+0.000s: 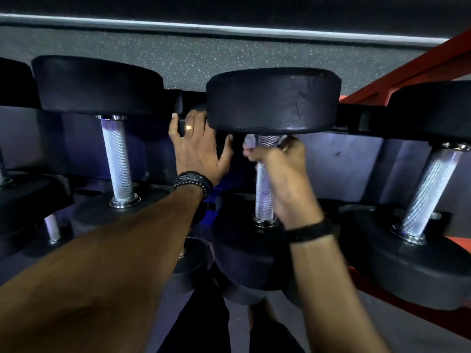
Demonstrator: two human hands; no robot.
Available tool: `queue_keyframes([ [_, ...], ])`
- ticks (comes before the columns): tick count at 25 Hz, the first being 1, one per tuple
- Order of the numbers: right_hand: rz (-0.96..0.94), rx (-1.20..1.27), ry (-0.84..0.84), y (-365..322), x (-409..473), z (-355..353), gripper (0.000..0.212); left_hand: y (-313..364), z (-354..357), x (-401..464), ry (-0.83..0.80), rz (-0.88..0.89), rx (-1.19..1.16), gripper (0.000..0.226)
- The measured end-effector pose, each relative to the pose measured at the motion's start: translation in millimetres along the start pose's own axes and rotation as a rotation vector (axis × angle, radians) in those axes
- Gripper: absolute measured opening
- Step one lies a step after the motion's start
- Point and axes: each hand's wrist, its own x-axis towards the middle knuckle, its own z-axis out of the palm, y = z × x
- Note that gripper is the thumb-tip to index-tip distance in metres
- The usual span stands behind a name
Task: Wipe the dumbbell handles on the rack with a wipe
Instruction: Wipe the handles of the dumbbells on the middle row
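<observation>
A black dumbbell (274,99) lies on the rack in the middle of the view, its knurled steel handle (263,197) running from the far head down to the near head. My right hand (283,174) is wrapped round the upper part of that handle, with a pale wipe (250,141) bunched under its fingers just below the far head. My left hand (197,146) rests flat with spread fingers against the left side of the far head and the rack bar behind it.
More black dumbbells lie alongside: one at the left with its handle (117,159) bare, one at the right with its handle (428,192) bare. An orange rack frame (418,64) runs along the right. Speckled grey flooring (204,57) lies beyond the rack.
</observation>
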Motion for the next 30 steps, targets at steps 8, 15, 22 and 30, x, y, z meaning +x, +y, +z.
queue_keyframes([
  [8, -0.158, -0.065, 0.044, 3.1, -19.4, 1.5, 0.030, 0.6, -1.9, 0.5, -0.004, -0.001, 0.007, 0.052],
  [15, -0.003, 0.215, -0.146, 3.4, -1.4, -38.4, 0.021, 2.5, -3.2, 0.5, -0.029, -0.022, -0.014, 0.050],
  [22, -0.247, 0.152, 0.221, 32.3, -73.6, -36.0, 0.020, 3.0, -3.5, 0.5, -0.027, -0.006, -0.017, 0.050],
  [30, -0.348, -0.115, 0.479, 39.2, -89.5, -3.0, 0.017, 0.9, -2.9, -0.2, -0.017, 0.030, -0.018, 0.050],
])
